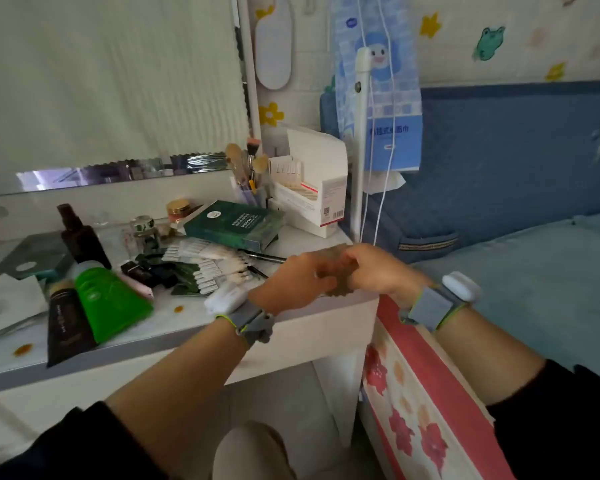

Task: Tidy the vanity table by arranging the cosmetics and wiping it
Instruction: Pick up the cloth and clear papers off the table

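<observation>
Bench (194, 323) top glossy white, smooth, amber stains. Green tube (111, 299) shiny plastic; black tube (66, 327) matt. Brown bottle (80, 237) dark, glossy. Green box (236, 223) smooth printed card; white box (312, 188) matt card. Jar (178, 207) lid gold, metallic. Wristbands (253, 322) grey woven cloth. Bed (520, 258) cover soft blue fabric.

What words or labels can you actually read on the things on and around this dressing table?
"MASK": on the dark green box, printed sideways.
Chinese characters, partly legible: on the blue hanging tissue pack.
Barcode and small print: on the white box, too small to read.
Lettering on the black tube and green tube: too blurred to read.
</observation>
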A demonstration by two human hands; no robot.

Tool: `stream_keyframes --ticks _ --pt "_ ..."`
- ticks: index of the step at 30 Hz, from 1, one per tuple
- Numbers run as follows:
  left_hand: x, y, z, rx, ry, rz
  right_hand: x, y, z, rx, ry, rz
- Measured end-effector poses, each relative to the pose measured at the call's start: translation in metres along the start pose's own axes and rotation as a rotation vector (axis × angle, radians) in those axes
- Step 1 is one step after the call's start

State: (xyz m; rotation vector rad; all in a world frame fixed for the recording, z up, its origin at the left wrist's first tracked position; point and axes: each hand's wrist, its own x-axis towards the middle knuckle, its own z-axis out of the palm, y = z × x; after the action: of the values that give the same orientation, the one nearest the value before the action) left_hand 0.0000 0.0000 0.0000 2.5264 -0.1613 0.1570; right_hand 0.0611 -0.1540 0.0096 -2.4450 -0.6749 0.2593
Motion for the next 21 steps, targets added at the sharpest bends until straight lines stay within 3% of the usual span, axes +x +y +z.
stream_keyframes --ticks 4,10,16,21 --pt "0.002 -0.004 0.018 0.314 0.047 0.090 -0.004 0.004 0.006 -0.225 -0.020 -0.072" --pt "-0.004 -0.002 0.023 0.535 0.140 0.167 -0.009 0.005 0.013 -0.448 0.059 -0.112" --pt "-0.011 -0.004 0.025 0.346 0.212 0.216 -0.021 -0.006 0.022 -0.566 0.158 -0.171" --pt "-0.015 -0.005 0.013 0.102 0.177 0.065 -0.026 -0.013 0.016 -0.451 0.130 -0.125"
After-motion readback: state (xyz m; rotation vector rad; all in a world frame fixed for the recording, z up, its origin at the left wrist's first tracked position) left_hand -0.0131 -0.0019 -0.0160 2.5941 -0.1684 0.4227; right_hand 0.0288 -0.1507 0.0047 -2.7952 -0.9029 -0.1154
